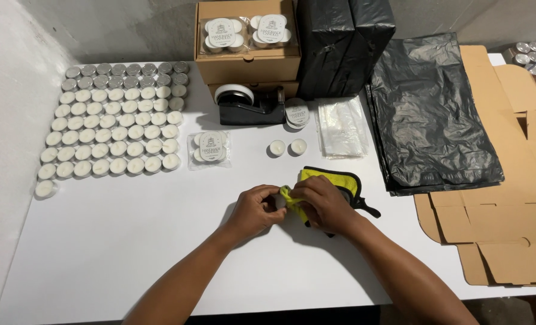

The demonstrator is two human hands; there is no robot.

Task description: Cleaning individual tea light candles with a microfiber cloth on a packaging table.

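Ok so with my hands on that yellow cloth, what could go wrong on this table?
1. Both hands, left hand and right hand, pinch something small inside the yellow cloth; it might slip out and roll off the white table.
2. Two loose candles sit just beyond the cloth, so a tug could knock them.
3. The candle rows lie near the left forearm; a wide sweep could scatter them.

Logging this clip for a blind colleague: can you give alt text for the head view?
Both hands, left hand and right hand, pinch a yellow cloth over a white table. A grid of tealight candles lies far left; a tape dispenser, cardboard boxes and black plastic bags lie beyond.
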